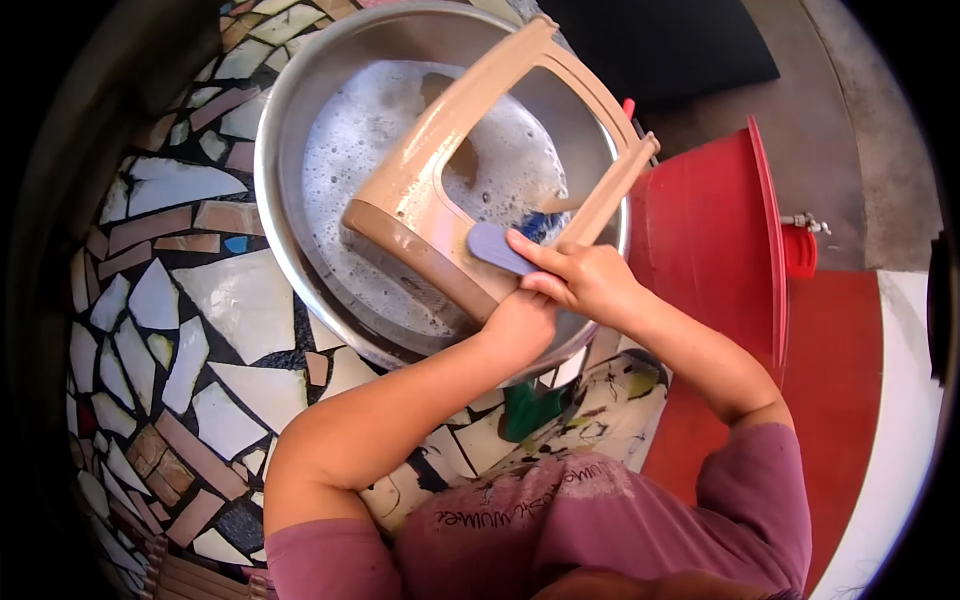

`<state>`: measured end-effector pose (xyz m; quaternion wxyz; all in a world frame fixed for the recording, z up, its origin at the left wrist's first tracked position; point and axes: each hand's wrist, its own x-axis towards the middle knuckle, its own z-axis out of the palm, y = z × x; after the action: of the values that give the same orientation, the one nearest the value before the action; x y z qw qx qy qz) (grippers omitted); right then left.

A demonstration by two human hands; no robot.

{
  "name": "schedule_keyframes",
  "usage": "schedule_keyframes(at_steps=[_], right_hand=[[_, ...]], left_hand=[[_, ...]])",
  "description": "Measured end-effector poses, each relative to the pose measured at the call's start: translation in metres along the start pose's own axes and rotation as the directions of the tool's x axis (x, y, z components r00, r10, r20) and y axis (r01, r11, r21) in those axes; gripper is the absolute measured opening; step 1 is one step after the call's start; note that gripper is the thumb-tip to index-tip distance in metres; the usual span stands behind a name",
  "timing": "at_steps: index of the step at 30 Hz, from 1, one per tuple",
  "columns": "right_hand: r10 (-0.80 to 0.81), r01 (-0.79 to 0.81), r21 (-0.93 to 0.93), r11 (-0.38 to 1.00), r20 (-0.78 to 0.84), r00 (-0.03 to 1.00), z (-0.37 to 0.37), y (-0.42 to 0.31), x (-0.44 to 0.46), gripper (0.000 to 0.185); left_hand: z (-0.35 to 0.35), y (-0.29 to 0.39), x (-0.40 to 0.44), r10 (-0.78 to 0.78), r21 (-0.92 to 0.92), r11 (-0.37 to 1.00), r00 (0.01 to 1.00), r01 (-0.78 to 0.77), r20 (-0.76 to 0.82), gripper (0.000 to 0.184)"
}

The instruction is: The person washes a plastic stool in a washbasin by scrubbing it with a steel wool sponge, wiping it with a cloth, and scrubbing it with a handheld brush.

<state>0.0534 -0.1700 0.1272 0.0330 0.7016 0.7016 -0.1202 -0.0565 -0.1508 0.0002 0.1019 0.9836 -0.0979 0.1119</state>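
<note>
A wet tan plastic stool (430,160) lies tilted over a wide metal basin (275,190) of foamy water (350,130). My left hand (522,322) is closed at the stool's near edge, its fingers partly hidden. My right hand (580,275) grips a brush with a purple-grey back (495,248), held against the stool near its opening. Blue bristles (541,226) show just beyond the brush back.
A large red tub (700,220) stands right of the basin, with a metal tap (805,223) beyond it. Broken-tile paving (235,300) covers the ground at left. A dark panel (670,50) is at the top. Green footwear (528,410) shows below the basin.
</note>
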Motion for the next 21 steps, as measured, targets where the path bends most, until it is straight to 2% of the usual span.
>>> schedule_keyframes(at_steps=[1,2,3,4,6,7,8,9,10,11,12,14,15,16,18,20,21], right_hand=[[-0.009,0.013,-0.106,0.994,0.03,1.0,0.002,0.0,0.003,0.054],[-0.029,0.03,-0.1,0.995,0.011,1.0,0.003,-0.014,0.027,0.052],[-0.068,0.067,-0.096,0.993,-0.009,0.998,0.006,-0.026,0.06,0.051],[-0.115,0.104,-0.125,0.987,-0.083,0.99,0.006,-0.034,0.094,0.049],[-0.109,0.103,-0.092,0.99,-0.058,0.992,0.012,-0.032,0.078,0.049],[-0.084,0.081,-0.076,0.994,-0.037,0.996,0.012,-0.026,0.059,0.049],[-0.061,0.061,-0.084,0.995,0.002,0.998,0.005,-0.022,0.039,0.049],[-0.05,0.053,-0.089,0.995,0.039,0.998,-0.001,-0.018,0.023,0.049],[0.011,0.0,-0.143,0.99,0.078,0.997,-0.004,-0.021,0.005,0.052],[-0.01,0.023,-0.14,0.99,0.09,0.996,-0.006,-0.03,0.01,0.052],[-0.019,0.031,-0.138,0.99,0.09,0.996,-0.007,-0.042,0.018,0.052],[-0.022,0.03,-0.08,0.996,0.106,0.994,0.003,-0.057,0.074,0.05],[-0.043,0.045,-0.071,0.996,0.027,0.999,0.01,-0.055,0.101,0.049],[-0.053,0.05,-0.058,0.997,-0.055,0.997,0.014,-0.054,0.116,0.049],[-0.016,0.01,-0.084,0.996,-0.066,0.998,0.007,-0.054,0.076,0.048],[0.044,-0.042,-0.069,0.997,0.022,0.999,0.003,-0.033,0.017,0.046],[0.037,-0.034,-0.08,0.996,0.032,0.999,-0.003,-0.039,0.021,0.046]], left_hand=[[0.007,0.005,0.002,-0.036,-0.007,0.999,0.995,0.035,-0.098,0.041],[0.016,0.006,0.002,-0.081,-0.005,0.997,0.979,0.081,-0.189,0.039],[0.037,0.008,0.008,-0.159,-0.117,0.984,0.949,0.132,-0.272,0.037],[0.028,0.006,0.007,-0.173,-0.117,0.982,0.949,0.147,-0.264,0.037],[-0.003,-0.003,-0.001,-0.081,0.057,0.994,0.99,0.088,-0.12,0.035],[-0.006,-0.005,-0.002,-0.062,0.054,0.996,0.996,0.065,-0.071,0.034],[-0.015,-0.005,0.004,-0.064,0.038,0.997,0.994,0.067,-0.093,0.034],[-0.025,-0.008,0.011,-0.035,-0.076,0.996,0.99,0.046,0.139,0.038],[-0.004,0.001,0.016,-0.098,-0.14,0.984,0.989,0.113,0.111,0.042],[0.017,0.009,0.021,-0.16,-0.208,0.963,0.984,0.174,0.083,0.046],[0.023,0.016,0.022,-0.145,-0.212,0.964,0.986,0.16,0.087,0.046],[0.029,0.018,0.023,-0.265,0.052,0.963,0.964,0.265,-0.018,0.047],[0.005,0.004,0.006,-0.156,0.02,0.987,0.986,0.158,-0.066,0.032],[-0.008,-0.002,-0.001,-0.135,0.114,0.982,0.982,0.15,-0.13,0.031],[-0.006,-0.001,-0.002,-0.172,0.067,0.982,0.982,0.177,-0.077,0.031],[0.006,0.0,0.004,-0.2,0.099,0.972,0.971,0.213,-0.13,0.031],[0.018,0.002,0.009,-0.224,0.128,0.961,0.96,0.246,-0.167,0.032]])
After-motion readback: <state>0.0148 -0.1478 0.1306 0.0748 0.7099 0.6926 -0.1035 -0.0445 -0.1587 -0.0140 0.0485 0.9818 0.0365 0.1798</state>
